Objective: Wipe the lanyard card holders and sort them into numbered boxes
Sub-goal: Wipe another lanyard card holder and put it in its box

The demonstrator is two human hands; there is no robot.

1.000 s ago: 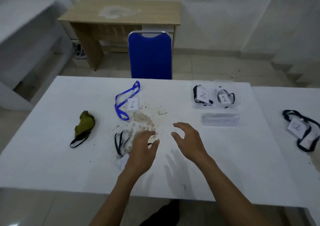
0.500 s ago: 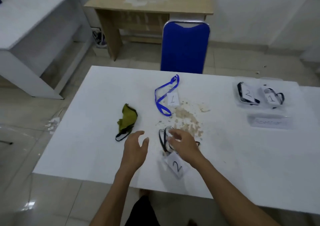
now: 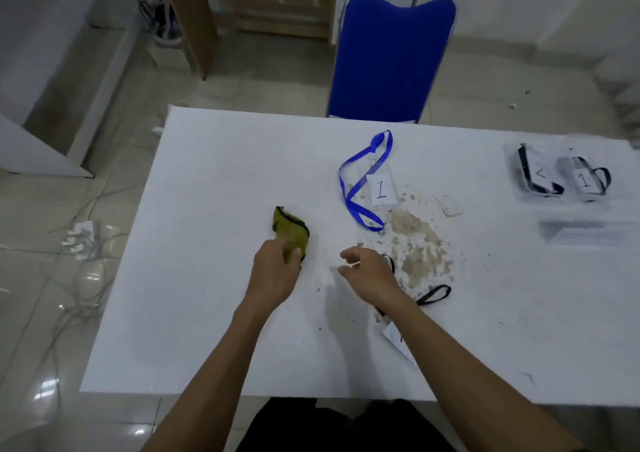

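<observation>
My left hand [image 3: 273,275] grips the near end of an olive-green cloth [image 3: 291,226] lying on the white table [image 3: 207,278]. My right hand [image 3: 367,271] hovers beside it with loosely curled fingers and nothing visible between them. A black lanyard [image 3: 433,294] lies under and behind that wrist. Its card holder [image 3: 393,335] is mostly hidden by my forearm. A blue lanyard [image 3: 356,188] with a card marked 1 [image 3: 381,188] lies farther back. Two clear boxes stand at the far right, one marked 2 [image 3: 535,174] and one marked 1 [image 3: 588,181], each with a black lanyard inside.
A patch of brownish dirt [image 3: 415,244] is spread over the table right of my right hand. A white paper label [image 3: 581,233] lies in front of the boxes. A blue chair [image 3: 391,53] stands at the table's far edge. Cables lie on the floor to the left.
My left hand moved left and forward and took hold of the green cloth. My right hand came off the black lanyard. The view shifted left and down.
</observation>
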